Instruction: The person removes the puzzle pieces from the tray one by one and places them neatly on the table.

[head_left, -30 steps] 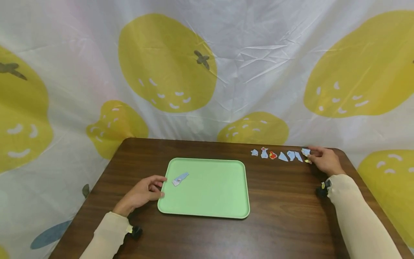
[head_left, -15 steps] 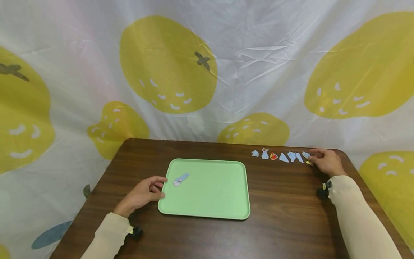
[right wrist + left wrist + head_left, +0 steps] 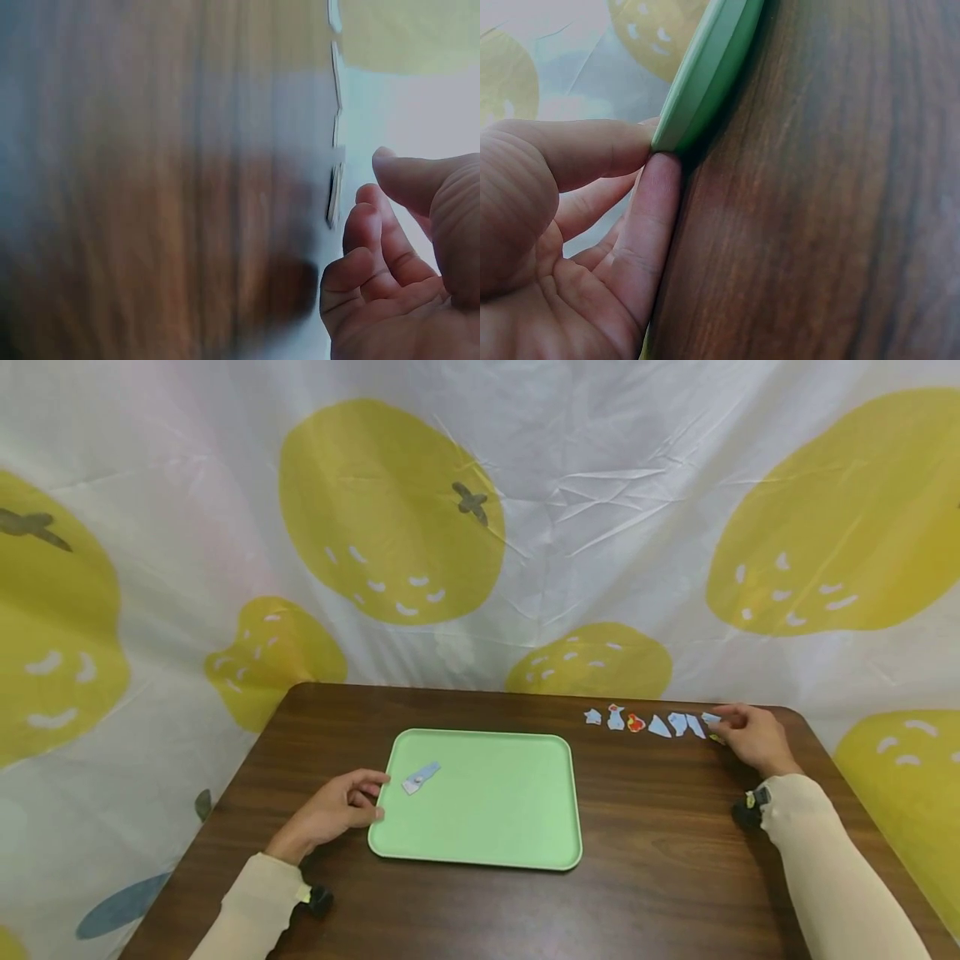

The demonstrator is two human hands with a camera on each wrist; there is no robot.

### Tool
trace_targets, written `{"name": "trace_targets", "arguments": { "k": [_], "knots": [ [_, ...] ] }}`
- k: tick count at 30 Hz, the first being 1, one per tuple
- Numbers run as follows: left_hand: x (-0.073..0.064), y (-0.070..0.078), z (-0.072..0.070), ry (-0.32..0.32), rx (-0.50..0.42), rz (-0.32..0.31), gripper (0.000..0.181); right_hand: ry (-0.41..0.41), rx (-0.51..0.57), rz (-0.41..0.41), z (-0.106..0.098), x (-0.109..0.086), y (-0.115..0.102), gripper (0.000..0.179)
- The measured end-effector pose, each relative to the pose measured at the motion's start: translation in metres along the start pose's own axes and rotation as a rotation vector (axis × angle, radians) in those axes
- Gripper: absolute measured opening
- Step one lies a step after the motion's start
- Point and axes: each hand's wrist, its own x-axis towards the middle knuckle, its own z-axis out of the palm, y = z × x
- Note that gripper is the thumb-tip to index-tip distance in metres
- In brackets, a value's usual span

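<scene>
My left hand point(image 3: 330, 810) holds the left rim of a light green tray point(image 3: 495, 802), with thumb and fingertips at its edge; the left wrist view shows the thumb point(image 3: 600, 154) against the rim. On the tray lies one flat, pale blue-and-white irregular picture piece point(image 3: 422, 778). My right hand point(image 3: 757, 739) is over the right end of a row of similar pieces, partly covering a white-blue piece point(image 3: 708, 719) and a yellowish piece point(image 3: 716, 739). In the right wrist view its thumb point(image 3: 412, 176) stands apart from the loosely bent fingers, beside thin piece edges point(image 3: 334, 195).
Several more pieces lie left of my right hand, among them a red-and-yellow piece point(image 3: 635, 722), a pale triangular piece point(image 3: 659, 727) and a small pale blue piece point(image 3: 592, 717). Behind the brown wooden table point(image 3: 660, 843) hangs a curtain point(image 3: 600, 543) printed with yellow fruit.
My right hand has shifted slightly left over the end pieces, covering more of the white-blue one. The left hand and tray stay as they were; the head view has drifted a little.
</scene>
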Motion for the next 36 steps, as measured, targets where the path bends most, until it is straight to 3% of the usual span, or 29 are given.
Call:
{"name": "trace_targets", "arguments": {
  "k": [18,36],
  "knots": [
    [0.002,-0.002,0.0,0.001,0.012,-0.004,0.057,0.005,0.065,-0.164,0.028,-0.002,-0.062,0.03],
    [0.004,-0.004,-0.001,0.009,0.013,-0.012,0.056,-0.062,0.15,-0.247,0.044,-0.01,-0.116,0.026]
  ]
}}
